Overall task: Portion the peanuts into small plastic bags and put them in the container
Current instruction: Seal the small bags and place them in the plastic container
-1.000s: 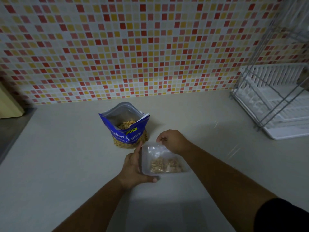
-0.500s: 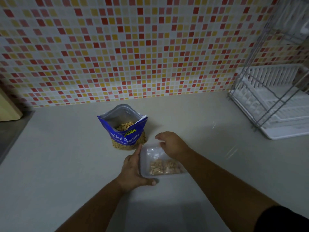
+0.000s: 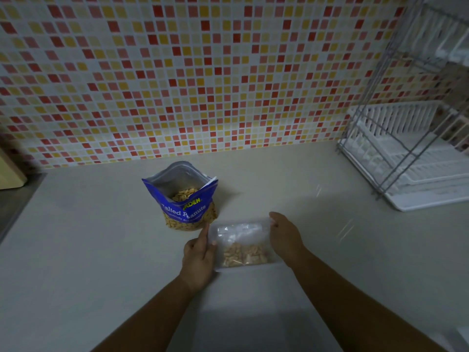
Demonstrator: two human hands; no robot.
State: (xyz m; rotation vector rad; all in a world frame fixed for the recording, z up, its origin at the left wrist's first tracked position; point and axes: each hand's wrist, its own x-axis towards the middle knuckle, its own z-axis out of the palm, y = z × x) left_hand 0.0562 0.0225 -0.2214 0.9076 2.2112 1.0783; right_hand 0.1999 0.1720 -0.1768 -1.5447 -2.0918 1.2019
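Head view, down onto countertop

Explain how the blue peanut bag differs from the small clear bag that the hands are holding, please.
The blue peanut bag stands upright with its top open; the small clear bag lies flat on the counter. The blue peanut bag is printed and larger; the small clear bag is plain and see-through. Nobody touches the blue peanut bag, while the left hand and right hand hold the small clear bag's sides. Both contain peanuts.

Blue peanut bag; red-yellow mosaic wall tiles; white rack.
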